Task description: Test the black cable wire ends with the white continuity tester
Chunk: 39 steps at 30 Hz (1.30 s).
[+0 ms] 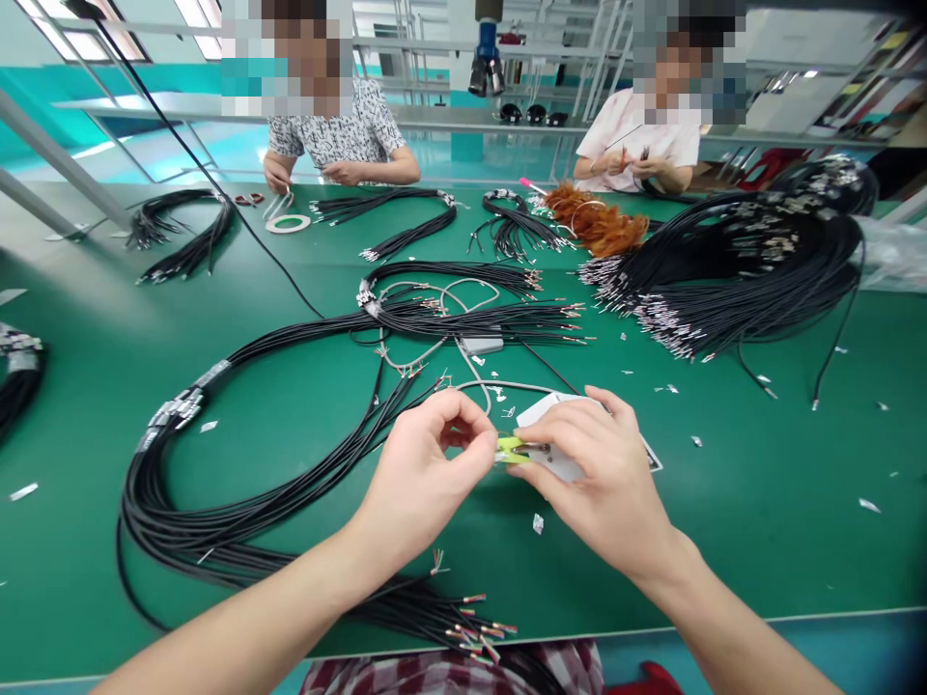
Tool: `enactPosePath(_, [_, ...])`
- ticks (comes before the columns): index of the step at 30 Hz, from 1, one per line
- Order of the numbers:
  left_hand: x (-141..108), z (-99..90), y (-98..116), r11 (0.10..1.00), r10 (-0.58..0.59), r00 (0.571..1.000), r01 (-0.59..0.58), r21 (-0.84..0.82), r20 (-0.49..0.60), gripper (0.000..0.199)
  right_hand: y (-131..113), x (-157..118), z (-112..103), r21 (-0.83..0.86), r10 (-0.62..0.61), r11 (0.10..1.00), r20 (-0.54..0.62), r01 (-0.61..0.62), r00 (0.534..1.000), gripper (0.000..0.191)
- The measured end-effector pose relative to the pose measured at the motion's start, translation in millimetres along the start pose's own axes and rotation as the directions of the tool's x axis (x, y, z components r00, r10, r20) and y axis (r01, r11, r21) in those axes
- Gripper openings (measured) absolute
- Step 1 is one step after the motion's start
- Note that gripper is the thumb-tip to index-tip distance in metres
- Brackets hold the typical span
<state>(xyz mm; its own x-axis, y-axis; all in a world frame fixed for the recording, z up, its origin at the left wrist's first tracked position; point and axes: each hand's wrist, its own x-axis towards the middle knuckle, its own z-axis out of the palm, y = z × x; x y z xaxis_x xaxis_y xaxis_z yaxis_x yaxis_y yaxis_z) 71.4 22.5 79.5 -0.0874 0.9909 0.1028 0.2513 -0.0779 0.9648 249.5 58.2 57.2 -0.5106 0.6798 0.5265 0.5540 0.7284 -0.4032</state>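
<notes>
My right hand [590, 473] pinches a small yellow-green clip-like tool [513, 450] between thumb and fingers, with a bit of metal showing near its middle. My left hand [441, 449] is closed, thumb against fingertips, right at the tool's left end. Whatever lies between those fingertips is too small to make out. Under my right hand sits a white box [554, 410], partly hidden, with a grey cable [499, 384] running towards it. Left of my hands curves a long bundle of black cables [155, 483], taped at one place, its stripped ends [474, 632] showing coloured wires near the front edge.
Another black bundle [463, 319] lies ahead over a second white box [482, 340]. A large cable pile [745, 261] and orange-brown tangled material [594, 220] are at back right. Two people [348, 145] [637, 145] work across the green table [782, 521]. Foil scraps [537, 523] are scattered about.
</notes>
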Motion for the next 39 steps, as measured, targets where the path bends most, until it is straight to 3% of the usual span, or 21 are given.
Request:
enactPosePath(3, [4,-1.0,-3,0.994,-0.082,0.997,0.082,-0.066,0.006,0.009,-1,0,3,-0.012,-0.009,1.0,0.006,0.009,1.0,0.013])
enactPosePath(6, [4,-6.3,-6,0.99,-0.076,0.996,0.081,-0.113,0.044,0.008,-1,0,6,-0.012,-0.017,1.0,0.019,0.017,1.0,0.012])
enactPosePath(9, [0,-16.5,-7,0.992,0.11,0.993,-0.113,0.053,0.049,0.011,-1,0,5,-0.006,-0.015,1.0,0.015,0.015,1.0,0.013])
enactPosePath(11, [-4,-24.2,-9,0.89,0.361,0.928,-0.372,0.264,0.091,0.019,-1,0,4,-0.002,-0.014,1.0,0.011,0.014,1.0,0.014])
enactPosePath(13, [-7,-30.6,-11,0.689,0.53,0.808,-0.588,0.423,0.259,0.024,0,0,4,-0.003,-0.016,1.0,0.009,0.016,1.0,0.015])
enactPosePath(15, [-8,-34.4,-14,0.537,0.545,0.718,-0.696,0.477,0.434,0.026,0,0,4,-0.008,-0.02,1.0,0.003,0.02,1.0,0.016])
enactPosePath(17, [-8,-35.6,-16,0.485,0.5,0.689,-0.725,0.489,0.524,0.026,0,-1,6,-0.014,-0.029,0.999,0.002,0.029,1.0,0.017])
enactPosePath(19, [-6,-35.8,-17,0.507,0.457,0.708,-0.705,0.497,0.538,0.025,-1,-1,7,-0.018,-0.036,0.999,0.009,0.036,0.999,0.016])
enactPosePath(22, [-4,-37.0,-16,0.643,0.401,0.778,-0.615,0.456,0.483,0.024,-1,-2,7,-0.014,-0.033,0.999,0.017,0.033,0.999,0.017])
enactPosePath(25, [-4,-39.1,-17,0.82,0.323,0.869,-0.455,0.347,0.375,0.02,-1,-2,4,-0.001,-0.022,1.0,0.011,0.022,1.0,0.018])
enactPosePath(28, [-5,-36.1,-22,0.916,0.243,0.939,-0.305,0.261,0.245,0.013,1,-2,1,0.005,-0.015,1.0,0.0,0.015,1.0,0.018])
enactPosePath(33, [-11,-18.1,-29,0.974,0.189,0.972,-0.203,0.096,0.142,0.01,5,-3,-5,-0.009,-0.019,1.0,0.003,0.019,1.0,0.018])
enactPosePath(39, [-8,-9.6,-23,0.96,0.259,0.956,-0.271,0.072,0.14,0.014,7,-5,-10,-0.034,-0.038,0.999,0.01,0.038,0.999,0.015])
